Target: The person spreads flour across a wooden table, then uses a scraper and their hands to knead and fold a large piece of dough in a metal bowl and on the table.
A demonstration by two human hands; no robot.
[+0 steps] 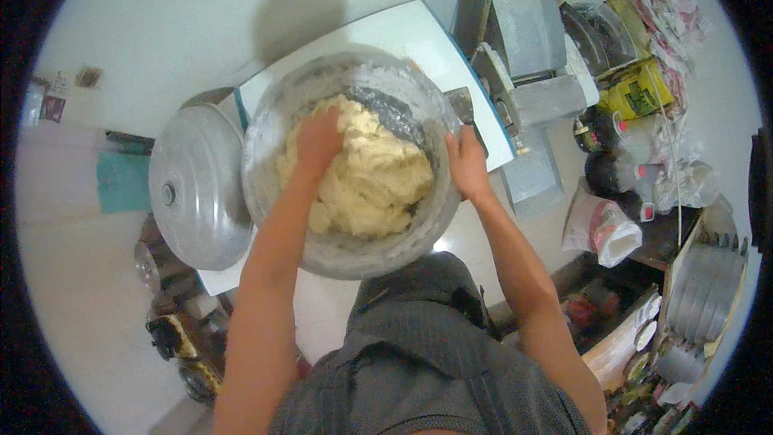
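Observation:
A large round metal basin (pixel 275 96) dusted with flour stands over a white tabletop (pixel 416 30) in front of me. A big pale yellow lump of dough (pixel 377 175) with a rough, folded surface lies in it. My left hand (pixel 320 138) is inside the basin, its curled fingers sunk into the upper left part of the dough, so the fingertips are hidden. With my right hand (pixel 468 163) I grip the basin's right rim, thumb at the top edge. Beside that hand, a flat scraper (pixel 462 104) with a dark handle lies on the tabletop, partly covered by the basin.
A domed aluminium lid (pixel 202 187) leans against the basin's left side. Right of the table stands a grey metal machine (pixel 525 30). Beyond it are dark bottles with red caps (pixel 610 172), a yellow bag (pixel 640 93), an opened sack (pixel 604 229) and a rack of plates (pixel 706 290).

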